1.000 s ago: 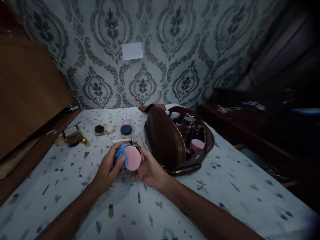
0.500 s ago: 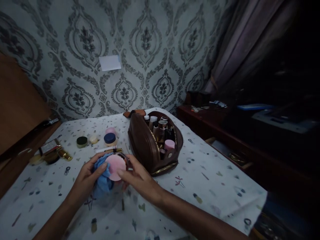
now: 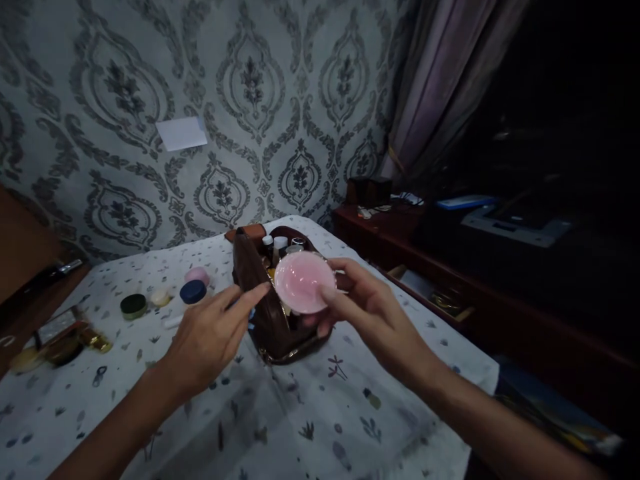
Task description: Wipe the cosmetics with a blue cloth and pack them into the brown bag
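Note:
A round, pink-faced cosmetic container (image 3: 304, 283) is pinched between the thumb and fingers of my right hand (image 3: 367, 303), raised over the opening of the brown makeup bag (image 3: 260, 320). My left hand (image 3: 213, 337) is curled at the near left side of the bag, its index finger stretched toward the container. Small bits of a blue cloth (image 3: 251, 319) show beyond its fingers; the rest of the cloth is hidden by the hand. Upright bottles (image 3: 280, 248) stand in the unzipped bag, partly covered by the container.
On the patterned cloth at left are a dark-lidded jar (image 3: 133, 305), a cream jar (image 3: 161, 297), a blue-lidded jar (image 3: 193, 291) and a pink item (image 3: 197, 276). A gold tube (image 3: 95, 339) lies by compacts farther left. An open drawer (image 3: 430, 293) is at right.
My right hand has carried the pink container up and right, from the blue cloth to above the bag. My left hand has come off the container, keeping the cloth. The view has turned right.

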`<state>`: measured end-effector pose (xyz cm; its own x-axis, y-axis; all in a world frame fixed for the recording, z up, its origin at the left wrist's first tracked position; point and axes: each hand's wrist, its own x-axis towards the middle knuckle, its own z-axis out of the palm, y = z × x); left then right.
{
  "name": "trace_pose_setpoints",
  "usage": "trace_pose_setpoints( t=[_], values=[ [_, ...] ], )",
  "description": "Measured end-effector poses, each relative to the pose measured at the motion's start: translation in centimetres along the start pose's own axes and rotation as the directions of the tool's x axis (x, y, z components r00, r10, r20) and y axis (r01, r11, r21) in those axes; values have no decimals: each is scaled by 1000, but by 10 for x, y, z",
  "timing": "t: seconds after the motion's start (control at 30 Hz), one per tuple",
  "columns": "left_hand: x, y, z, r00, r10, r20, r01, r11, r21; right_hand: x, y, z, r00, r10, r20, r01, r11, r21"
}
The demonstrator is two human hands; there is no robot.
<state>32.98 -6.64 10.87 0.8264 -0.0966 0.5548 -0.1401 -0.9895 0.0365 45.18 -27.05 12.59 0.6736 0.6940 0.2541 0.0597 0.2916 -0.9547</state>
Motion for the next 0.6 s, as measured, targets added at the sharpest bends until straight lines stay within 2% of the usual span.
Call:
trace_pose_setpoints(
  t=[0.07,0.13,0.27,0.47,0.6],
  values=[
    [7,-1,3,993,59,99,-77,980,183,8,-4,-12,999,-24,-27,22,998,-59],
    [8,-5,6,987,87,137,-118,965,235,17,-5,-21,999,-47,-23,44,993,-105],
    [-1,-15,13,986,146,84,-158,975,158,35,-5,-32,993,-85,83,101,972,-214],
    [-18,-16,23,997,52,54,-55,996,68,68,-6,-31,959,-102,263,233,812,-535],
    [-25,-12,30,1000,12,-18,-11,997,74,84,-3,-22,914,-8,405,287,719,-633]
  ],
)
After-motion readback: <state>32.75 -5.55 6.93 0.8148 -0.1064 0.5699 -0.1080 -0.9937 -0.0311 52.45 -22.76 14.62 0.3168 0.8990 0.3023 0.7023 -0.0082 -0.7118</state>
